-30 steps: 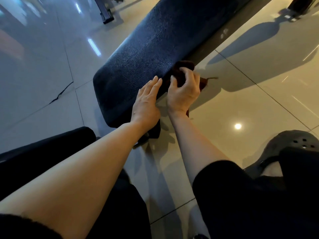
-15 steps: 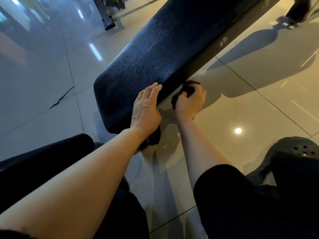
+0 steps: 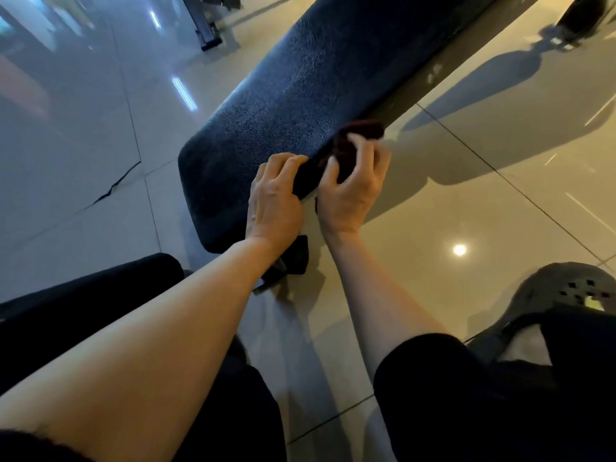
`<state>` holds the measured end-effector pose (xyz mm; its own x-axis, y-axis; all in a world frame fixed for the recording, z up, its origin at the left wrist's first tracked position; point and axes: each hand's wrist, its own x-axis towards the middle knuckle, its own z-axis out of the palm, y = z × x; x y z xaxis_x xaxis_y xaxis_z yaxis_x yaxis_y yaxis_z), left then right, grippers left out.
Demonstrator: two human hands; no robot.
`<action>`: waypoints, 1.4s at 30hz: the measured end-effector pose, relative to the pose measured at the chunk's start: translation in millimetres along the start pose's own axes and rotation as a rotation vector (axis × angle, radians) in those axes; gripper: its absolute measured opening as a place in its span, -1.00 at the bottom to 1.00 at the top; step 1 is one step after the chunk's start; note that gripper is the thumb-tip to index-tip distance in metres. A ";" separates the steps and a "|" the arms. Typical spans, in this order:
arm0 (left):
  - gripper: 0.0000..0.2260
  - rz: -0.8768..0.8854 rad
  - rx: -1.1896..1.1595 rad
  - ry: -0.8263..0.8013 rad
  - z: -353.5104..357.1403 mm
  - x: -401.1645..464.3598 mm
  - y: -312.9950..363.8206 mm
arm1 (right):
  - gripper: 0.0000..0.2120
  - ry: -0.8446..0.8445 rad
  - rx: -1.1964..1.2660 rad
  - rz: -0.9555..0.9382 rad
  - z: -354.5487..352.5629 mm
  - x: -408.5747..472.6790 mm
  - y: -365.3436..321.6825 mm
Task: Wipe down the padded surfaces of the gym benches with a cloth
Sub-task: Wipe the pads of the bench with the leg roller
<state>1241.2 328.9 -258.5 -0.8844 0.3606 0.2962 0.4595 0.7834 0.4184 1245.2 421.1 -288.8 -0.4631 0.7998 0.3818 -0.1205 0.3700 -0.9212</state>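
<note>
Both hands work at the near end of the bench pad [image 3: 286,105], seen from the head camera. The left hand [image 3: 275,198] has its fingers curled over the pad's right edge, gripping it. The right hand [image 3: 355,191], just beside it on the pad's right side, is closed round a bunched dark cloth [image 3: 358,135] and holds it against that same edge. The pad's long axis runs away from the hands, up and to the right, so most of its top lies beyond and left of the cloth. The right hand is the nearer one to the unwiped length. Glossy floor tiles [image 3: 500,228] lie below the pad.
</note>
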 end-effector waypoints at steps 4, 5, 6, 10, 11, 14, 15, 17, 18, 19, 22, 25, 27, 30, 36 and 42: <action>-0.56 0.050 0.002 -0.010 -1.1 -1.5 -2.1 | -0.71 -0.213 -0.132 -0.054 1.2 -11.4 9.5; -0.58 0.053 0.012 -0.001 -0.6 -1.5 -3.4 | -0.74 -0.238 -0.131 -0.018 -2.8 -12.9 14.8; -0.58 0.048 0.016 0.008 0.0 -1.2 -3.4 | -0.77 -0.213 -0.115 0.023 -6.6 -11.5 18.2; -0.55 0.053 -0.014 0.016 3.0 2.1 7.7 | -0.73 -0.055 -0.077 -0.015 -4.4 3.6 9.1; -0.54 0.057 -0.015 0.012 3.5 2.3 9.5 | -0.71 -0.129 -0.106 -0.042 -3.3 2.9 8.7; -0.58 0.057 0.008 0.003 4.6 6.2 13.0 | -0.76 -0.314 -0.163 0.078 -10.2 10.7 19.6; -0.55 0.053 0.005 0.002 5.6 8.7 15.6 | -0.78 -0.275 -0.159 0.145 -15.2 18.2 22.8; -0.52 0.053 -0.013 0.007 8.0 16.8 25.4 | -0.79 -0.060 -0.126 0.163 -22.0 42.4 18.8; -0.51 0.052 -0.023 0.008 9.6 21.4 31.5 | -0.77 0.036 -0.093 0.120 -23.6 55.2 14.2; -0.50 0.048 -0.034 0.006 11.6 26.0 37.6 | -0.74 0.084 -0.065 0.069 -23.1 66.1 10.3; -0.51 0.058 -0.047 -0.007 17.4 36.3 52.6 | -0.67 -0.069 -0.107 -0.011 -23.2 77.7 6.7; -0.52 0.081 -0.051 -0.025 23.9 46.1 67.2 | -0.69 -0.151 -0.171 0.032 -32.7 95.1 15.2; -0.50 0.092 -0.040 -0.025 27.5 54.1 76.2 | -0.74 -0.015 -0.126 0.025 -38.0 122.1 15.8; -0.48 0.102 -0.024 -0.039 30.0 67.8 85.3 | -0.73 0.100 -0.085 0.016 -37.3 144.8 17.5; -0.45 0.046 0.014 -0.076 37.7 81.9 100.1 | -0.76 -0.114 -0.095 0.000 -43.1 130.5 28.2; -0.37 -0.037 0.056 -0.078 38.9 83.7 108.7 | -0.76 0.076 -0.075 -0.037 -41.5 169.4 22.6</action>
<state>1213.9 463.9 -221.7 -0.9053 0.3675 0.2129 0.4232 0.8230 0.3788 1200.4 584.6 -241.8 -0.3918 0.8173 0.4225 -0.0685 0.4320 -0.8993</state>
